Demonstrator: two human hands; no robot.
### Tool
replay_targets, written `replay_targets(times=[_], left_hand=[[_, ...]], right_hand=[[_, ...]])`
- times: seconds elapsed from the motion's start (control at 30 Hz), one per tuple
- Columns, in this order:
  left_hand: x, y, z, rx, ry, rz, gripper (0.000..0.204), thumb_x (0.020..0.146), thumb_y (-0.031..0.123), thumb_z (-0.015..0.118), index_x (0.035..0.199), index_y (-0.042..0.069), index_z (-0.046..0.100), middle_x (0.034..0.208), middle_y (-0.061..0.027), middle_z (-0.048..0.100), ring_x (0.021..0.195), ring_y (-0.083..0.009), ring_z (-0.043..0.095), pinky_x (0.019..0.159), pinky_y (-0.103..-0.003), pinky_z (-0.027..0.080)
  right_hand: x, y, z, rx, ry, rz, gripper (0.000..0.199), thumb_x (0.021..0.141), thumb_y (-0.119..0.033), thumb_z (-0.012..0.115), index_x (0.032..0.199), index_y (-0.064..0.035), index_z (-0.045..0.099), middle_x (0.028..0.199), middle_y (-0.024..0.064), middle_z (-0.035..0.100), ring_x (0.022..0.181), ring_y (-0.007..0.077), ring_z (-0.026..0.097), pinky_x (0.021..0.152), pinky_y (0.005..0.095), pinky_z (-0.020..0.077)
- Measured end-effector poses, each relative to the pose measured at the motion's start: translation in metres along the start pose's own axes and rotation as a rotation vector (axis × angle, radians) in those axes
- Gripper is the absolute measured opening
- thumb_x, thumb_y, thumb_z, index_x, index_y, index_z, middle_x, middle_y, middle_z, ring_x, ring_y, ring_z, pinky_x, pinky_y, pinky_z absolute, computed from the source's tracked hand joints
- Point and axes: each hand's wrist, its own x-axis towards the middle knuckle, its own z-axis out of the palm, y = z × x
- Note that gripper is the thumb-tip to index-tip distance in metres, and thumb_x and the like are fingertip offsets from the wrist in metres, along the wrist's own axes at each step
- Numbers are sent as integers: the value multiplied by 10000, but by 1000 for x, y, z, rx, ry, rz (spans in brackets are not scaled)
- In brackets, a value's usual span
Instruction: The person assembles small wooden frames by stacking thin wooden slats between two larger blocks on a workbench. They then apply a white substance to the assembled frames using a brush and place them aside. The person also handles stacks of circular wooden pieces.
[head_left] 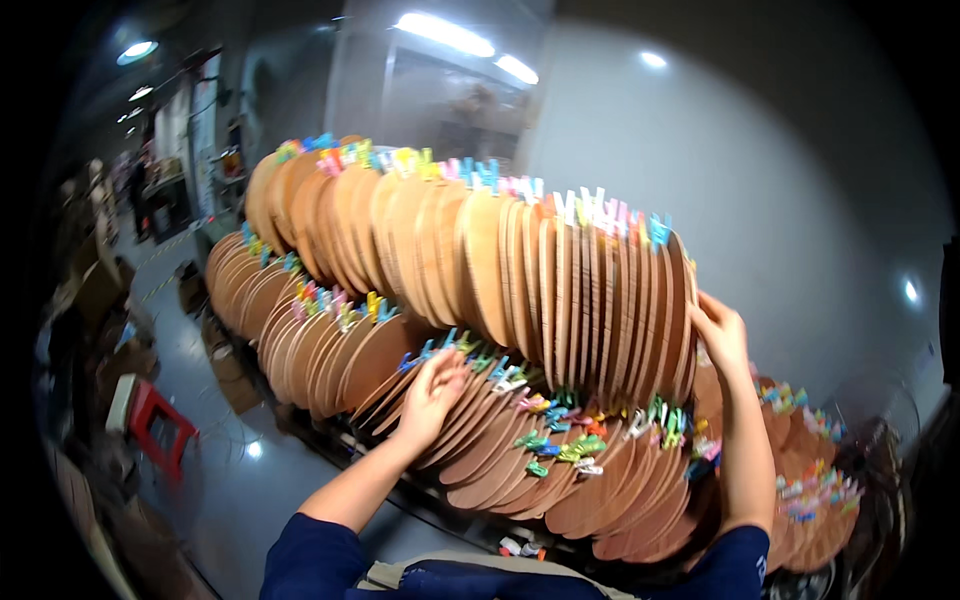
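Note:
Round brown wooden boards (pixel 440 250) stand on edge in a long upper row, with coloured clothespins (pixel 600 212) clipped along their tops. My right hand (pixel 720 335) is at the right end of this row, its fingers closed at the rim of the last board (pixel 684 330). In front and lower down runs a second row of wooden boards (pixel 490 455), leaning over and also carrying clothespins (pixel 575 448). My left hand (pixel 432 398) is above this lower row, fingers curled together beside its clips. Whatever those fingers may hold is too small to make out.
A red and white stool (pixel 158 425) stands on the grey floor (pixel 225 500) at the left, near cardboard boxes (pixel 230 372). More clipped boards (pixel 815 500) lie at the right. Behind the rows rises a grey wall (pixel 770 200). A person (pixel 138 195) is far back at the left.

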Motion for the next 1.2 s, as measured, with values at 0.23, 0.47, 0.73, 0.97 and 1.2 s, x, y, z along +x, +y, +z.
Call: replay_targets(times=[0.23,0.47,0.73,0.97,1.2], left_hand=[[-185,-30,-74,57,453,-318,269,974,139,540,1215,21,521,1052,-66,635,903,-112,596,786,-250,499],[-328,-33,-112,-123,589,-568,161,970,149,552,1070,26,580,944,-78,654,843,-142,629,755,-277,522],[-408,90,-207,86,599,-476,228,988,209,524,1047,18,634,975,-68,666,908,-129,616,828,-275,497],[-567,186,-257,315,1118,-453,182,822,204,754,828,33,693,813,-28,662,763,-73,580,667,-247,464],[-662,226,-262,581,1761,-315,286,841,246,737,692,53,588,672,-30,616,614,-80,547,574,-254,450]], right_hand=[[-45,12,-31,275,-223,150,412,953,-186,576,1288,51,536,1124,77,630,933,102,575,799,241,482],[-132,-104,53,281,397,-253,322,1007,-109,448,1282,34,533,1324,139,544,1227,224,506,1051,356,379],[-265,-243,300,592,-116,-282,244,972,-65,517,1168,42,614,1116,109,643,942,137,604,818,251,501],[-397,-413,447,711,-1141,-533,197,887,-56,597,1054,19,671,977,120,681,862,182,630,801,298,498],[-550,-565,522,803,-1722,-1631,245,834,-142,670,1048,-21,667,1014,165,673,897,348,645,791,387,530]])
